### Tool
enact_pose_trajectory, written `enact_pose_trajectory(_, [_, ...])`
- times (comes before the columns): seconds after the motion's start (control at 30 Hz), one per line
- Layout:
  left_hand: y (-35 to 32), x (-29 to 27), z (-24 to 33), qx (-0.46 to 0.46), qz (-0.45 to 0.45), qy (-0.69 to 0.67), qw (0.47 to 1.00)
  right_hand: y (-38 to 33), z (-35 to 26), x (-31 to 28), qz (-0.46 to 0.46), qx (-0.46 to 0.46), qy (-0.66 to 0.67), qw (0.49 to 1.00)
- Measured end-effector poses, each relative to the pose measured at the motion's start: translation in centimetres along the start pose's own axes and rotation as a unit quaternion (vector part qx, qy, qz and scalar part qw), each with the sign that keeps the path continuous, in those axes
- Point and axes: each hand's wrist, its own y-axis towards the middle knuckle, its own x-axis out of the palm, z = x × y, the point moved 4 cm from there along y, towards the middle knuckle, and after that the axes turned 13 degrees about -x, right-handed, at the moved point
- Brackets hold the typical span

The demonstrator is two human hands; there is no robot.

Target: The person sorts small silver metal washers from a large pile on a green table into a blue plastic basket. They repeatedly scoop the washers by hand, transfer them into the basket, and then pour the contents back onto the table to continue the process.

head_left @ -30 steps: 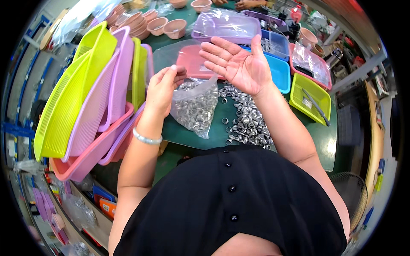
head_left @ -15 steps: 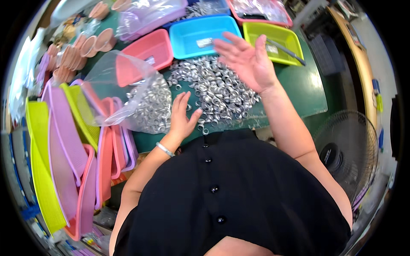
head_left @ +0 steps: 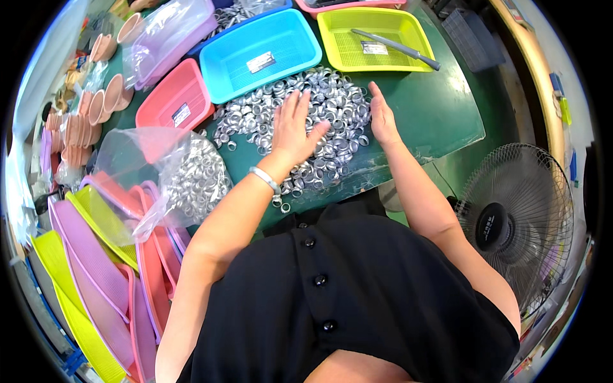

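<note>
A loose heap of small silvery metal rings [head_left: 338, 105] is spread over the green tabletop [head_left: 440, 121]. My left hand [head_left: 295, 131], with a pale bangle [head_left: 265, 180] on its wrist, lies palm down on the middle of the heap, fingers stretched out and thumb apart. At the heap's right edge my right hand [head_left: 383, 118] stands on its side, fingers extended and nothing gripped in it. A clear plastic bag [head_left: 198, 172] full of similar rings slumps to the left of the heap.
Behind the heap stand a pink basket [head_left: 156, 108], a blue basket [head_left: 223, 64] and a lime basket [head_left: 338, 32] holding a grey rod [head_left: 396, 48]. Stacked coloured baskets [head_left: 89, 268] fill the left side. Peach cups [head_left: 118, 96] cluster far left. A fan [head_left: 517, 223] stands right.
My left hand has moved from the heap's near left edge onto its middle. My right hand, raised with the palm showing before, has come down beside the heap. The view has shifted.
</note>
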Motion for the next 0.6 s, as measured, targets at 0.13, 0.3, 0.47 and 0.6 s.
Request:
enact_pose_trajectory(0.13, [2.1, 0.2, -0.5, -0.217, -0.111, -0.459, 0.854, 0.9, -3.9, -1.3, 0.181, 0.146, 0.511, 0.828])
enact_pose_trajectory(0.3, [2.4, 0.1, -1.1, -0.327, -0.218, -0.701, 0.595, 1.7, -9.5, -1.5, 0.081, 0.118, 0.686, 0.713])
enact_pose_trajectory(0.47, [2.9, 0.2, -1.1, -0.332, -0.212, -0.723, 0.568, 2.5, -10.5, -1.1, 0.067, 0.122, 0.688, 0.713])
enact_pose_trajectory(0.6, [3.4, 0.0, -0.2, -0.32, -0.243, -0.808, 0.43, 2.5, -6.9, -2.4, 0.073, 0.095, 0.539, 0.834])
